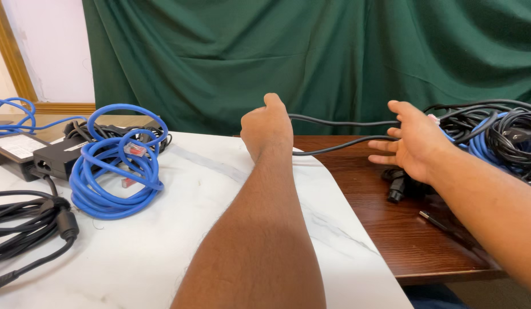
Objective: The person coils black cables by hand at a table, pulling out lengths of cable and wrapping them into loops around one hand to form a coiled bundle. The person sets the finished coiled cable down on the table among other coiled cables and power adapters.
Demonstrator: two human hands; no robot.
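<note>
Two hands (267, 127) (411, 143) stretch smooth black cable (342, 122).

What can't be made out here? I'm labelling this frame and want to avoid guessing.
Head view, the only one:
- Left hand grip on the black cable: seen from the back, fingers hidden by the fist.
- Right hand palm side: faces away.
- Tangled cable pile: cut off by the right edge; single cables cannot be traced.
- Black power adapter: partly covered by the blue cable coil.
- Black cords: cut off at the left edge.
</note>
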